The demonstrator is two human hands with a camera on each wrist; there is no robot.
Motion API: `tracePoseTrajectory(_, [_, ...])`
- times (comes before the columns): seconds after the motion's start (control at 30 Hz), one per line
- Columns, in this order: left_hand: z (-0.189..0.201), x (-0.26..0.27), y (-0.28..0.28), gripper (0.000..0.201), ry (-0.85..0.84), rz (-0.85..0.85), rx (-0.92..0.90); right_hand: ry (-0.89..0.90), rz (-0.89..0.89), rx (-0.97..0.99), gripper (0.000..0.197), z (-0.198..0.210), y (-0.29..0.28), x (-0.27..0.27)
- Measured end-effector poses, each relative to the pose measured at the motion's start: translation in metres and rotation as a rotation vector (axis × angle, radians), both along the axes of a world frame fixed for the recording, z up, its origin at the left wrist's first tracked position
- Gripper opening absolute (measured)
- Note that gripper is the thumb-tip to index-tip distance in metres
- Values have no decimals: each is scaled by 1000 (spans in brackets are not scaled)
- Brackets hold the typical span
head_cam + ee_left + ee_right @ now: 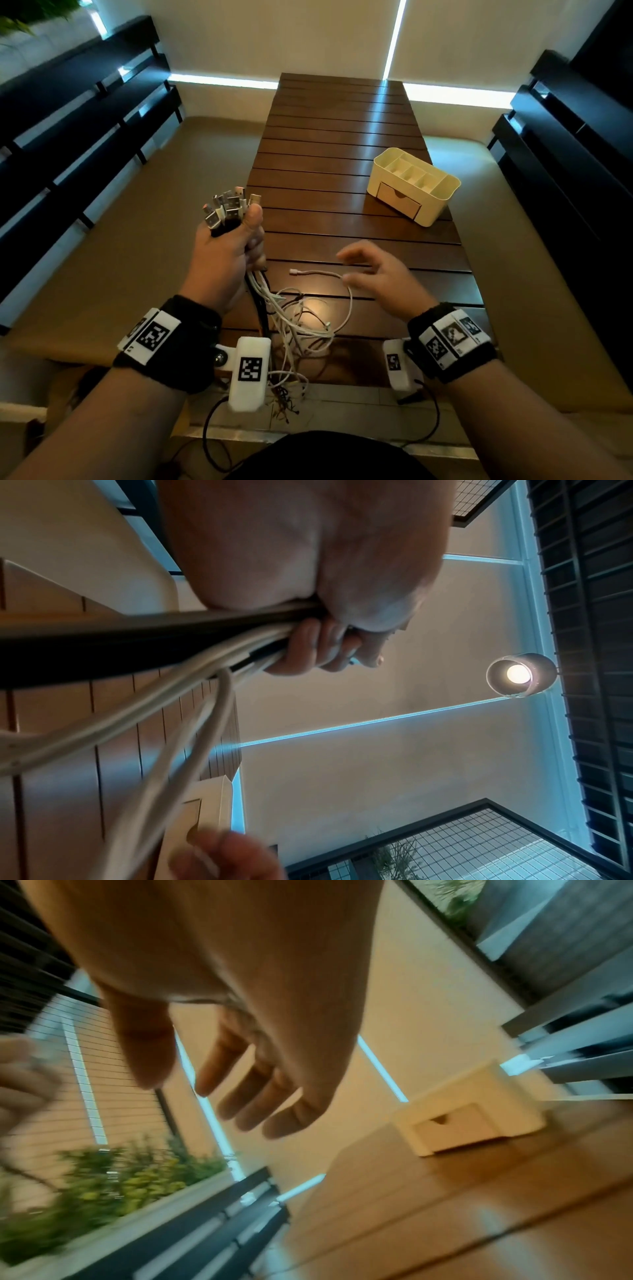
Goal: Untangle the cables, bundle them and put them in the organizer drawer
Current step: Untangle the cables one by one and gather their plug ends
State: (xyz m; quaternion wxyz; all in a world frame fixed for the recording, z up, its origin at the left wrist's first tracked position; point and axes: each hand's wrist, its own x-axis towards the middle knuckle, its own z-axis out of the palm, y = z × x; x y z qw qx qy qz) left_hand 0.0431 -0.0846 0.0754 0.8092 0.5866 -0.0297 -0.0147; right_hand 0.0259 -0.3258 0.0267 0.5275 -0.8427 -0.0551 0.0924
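Left hand (224, 255) is gripping cables (301, 322) over table (342, 144) edge; right hand (380, 277) is hovering, fingers spread, holding nothing.

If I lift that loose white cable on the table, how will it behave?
Probably floppy: the white cable lies in a curved loop. Likely light, being thin. It may drag the tangle near the left hand.

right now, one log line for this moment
left hand: grips cables | right hand: open, empty | organizer drawer: closed
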Motion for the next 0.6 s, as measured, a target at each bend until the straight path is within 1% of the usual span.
tracePoseTrajectory(0.07, [1, -2, 2, 22, -3, -14, 7, 60, 256, -53, 29, 20, 24, -13])
tracePoseTrajectory(0.1, [2, -4, 3, 22, -8, -17, 4, 71, 332, -108, 30, 26, 34, -18])
tracePoseTrajectory(0.17, [4, -7, 5, 21, -19, -17, -5, 73, 425, -207, 30, 26, 47, -24])
tracePoseTrajectory(0.2, [5, -8, 8, 21, -24, -12, -7, 109, 458, -227, 29, 24, 49, -27])
tracePoseTrajectory(0.23, [6, -10, 11, 22, -26, -3, -6, 172, 489, -210, 27, 23, 49, -30])
tracePoseTrajectory(0.3, [9, -11, 19, 25, -18, 25, -5, 309, 541, -91, 18, 19, 43, -35])
tracePoseTrajectory(0.37, [10, -11, 27, 30, -15, 54, -32, 334, 544, 5, 9, 16, 37, -40])
tracePoseTrajectory(0.43, [11, -9, 35, 31, -14, 77, -66, 305, 466, 69, 3, 10, 33, -44])
tracePoseTrajectory(0.5, [10, -6, 41, 28, -18, 85, -73, 253, 360, 84, 11, 1, 32, -47])
tracePoseTrajectory(0.6, [11, -3, 48, 25, -31, 95, -55, 222, 234, -39, 27, -9, 32, -55])
